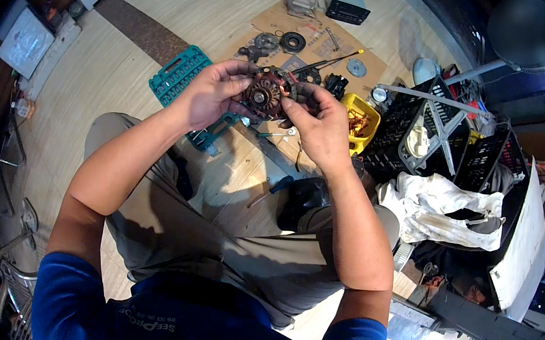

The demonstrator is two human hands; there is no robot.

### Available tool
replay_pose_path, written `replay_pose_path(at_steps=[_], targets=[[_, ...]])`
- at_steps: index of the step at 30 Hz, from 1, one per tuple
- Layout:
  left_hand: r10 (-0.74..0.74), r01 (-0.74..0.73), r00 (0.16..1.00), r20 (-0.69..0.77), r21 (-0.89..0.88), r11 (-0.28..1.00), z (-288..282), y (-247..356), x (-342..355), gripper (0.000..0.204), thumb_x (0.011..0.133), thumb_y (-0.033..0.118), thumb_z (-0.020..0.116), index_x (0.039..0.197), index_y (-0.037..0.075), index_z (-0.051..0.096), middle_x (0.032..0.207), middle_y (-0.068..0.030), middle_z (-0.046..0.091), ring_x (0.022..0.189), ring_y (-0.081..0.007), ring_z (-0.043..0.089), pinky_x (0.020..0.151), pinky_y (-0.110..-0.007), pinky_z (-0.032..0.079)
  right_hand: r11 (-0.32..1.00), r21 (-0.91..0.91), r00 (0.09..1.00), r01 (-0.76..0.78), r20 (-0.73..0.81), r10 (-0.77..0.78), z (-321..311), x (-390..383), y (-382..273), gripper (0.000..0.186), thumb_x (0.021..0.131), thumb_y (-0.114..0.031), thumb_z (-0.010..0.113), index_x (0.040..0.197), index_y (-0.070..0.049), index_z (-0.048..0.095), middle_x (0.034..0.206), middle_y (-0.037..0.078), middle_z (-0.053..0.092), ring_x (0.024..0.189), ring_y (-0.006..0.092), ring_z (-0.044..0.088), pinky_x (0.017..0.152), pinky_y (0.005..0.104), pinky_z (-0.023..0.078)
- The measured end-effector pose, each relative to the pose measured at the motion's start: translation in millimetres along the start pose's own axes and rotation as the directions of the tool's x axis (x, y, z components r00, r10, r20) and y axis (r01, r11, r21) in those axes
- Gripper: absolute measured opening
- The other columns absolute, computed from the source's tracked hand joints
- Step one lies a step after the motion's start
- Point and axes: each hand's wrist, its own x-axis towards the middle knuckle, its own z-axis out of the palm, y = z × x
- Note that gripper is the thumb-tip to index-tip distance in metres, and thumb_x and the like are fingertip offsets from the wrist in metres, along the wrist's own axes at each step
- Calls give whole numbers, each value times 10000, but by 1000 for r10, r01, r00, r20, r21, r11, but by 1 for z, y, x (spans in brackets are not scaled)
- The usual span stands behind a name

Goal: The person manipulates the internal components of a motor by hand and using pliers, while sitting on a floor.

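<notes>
Both my hands hold a round motor part [263, 96] in front of me, above my lap. It is dark reddish-brown, with a finned ring round a shiny hub, and a bit of copper shows at its right edge. My left hand [217, 90] grips its left side, thumb on the near face. On the right side my right hand [317, 117] closes round the rim, its thumb pressing the edge. Beyond it, a sheet of cardboard [370, 55] carries a black ring-shaped part [293, 42], a grey disc [355, 67] and a black-and-yellow long tool [334, 60].
A teal socket-set case [179, 75] lies open at left. To the right stand a yellow tray [365, 133] of copper-coloured pieces, black crates [393, 141] and a stained white cloth [419, 203]. A screwdriver [278, 186] lies by my foot; a car stereo [346, 6] sits farther off.
</notes>
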Motion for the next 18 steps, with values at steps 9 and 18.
replay_pose_path(at_steps=[9, 18], targets=[[-12, 12, 1000, -10, 11, 1000, 1, -1, 1, 313, 947, 89, 546, 1233, -28, 496, 1142, -150, 606, 937, -255, 669, 755, -421, 610, 996, 84, 999, -36, 17, 34, 1, 1, 4, 207, 850, -83, 692, 1006, 42, 638, 810, 32, 663, 682, 61, 592, 598, 228, 498], [2, 0, 999, -35, 35, 999, 8, 2, -1, 325, 939, 101, 562, 1227, -37, 504, 1120, -148, 620, 918, -233, 674, 730, -383, 612, 977, 168, 991, -130, 57, 122, 2, 0, -7, 215, 874, -65, 656, 1046, 56, 610, 836, 59, 671, 670, 94, 625, 573, 237, 524]])
